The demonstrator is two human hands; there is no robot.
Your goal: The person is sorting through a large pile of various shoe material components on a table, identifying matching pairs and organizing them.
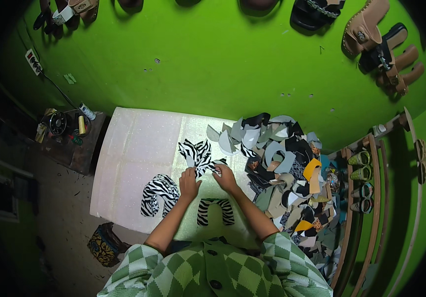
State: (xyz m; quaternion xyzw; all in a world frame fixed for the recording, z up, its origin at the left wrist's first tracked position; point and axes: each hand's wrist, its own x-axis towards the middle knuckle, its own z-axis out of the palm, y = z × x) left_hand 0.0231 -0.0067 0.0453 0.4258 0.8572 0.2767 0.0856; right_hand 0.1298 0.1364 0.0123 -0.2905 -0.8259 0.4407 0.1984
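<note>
At the middle of the pale table, a loose heap of zebra-striped cut pieces point(197, 152) lies in front of my hands. My right hand point(225, 178) is closed in a pinch on a zebra-striped piece at the heap's right side. Fingers bent, my left hand point(189, 184) grips the near edge of the striped material; its fingertips are partly hidden. Left of my left forearm sits a stack of curved zebra-striped pieces point(154, 190). A single arch-shaped striped piece point(216, 204) lies flat between my forearms, its opening toward me.
Mixed offcuts point(284, 173) pile high along the right side of the pale table point(134, 143). Sandals point(361, 173) stand on a wooden rack point(372, 208) at right; others hang on the green wall. A small side table point(69, 151) with spools stands left, and a patterned bundle point(105, 245) lies below.
</note>
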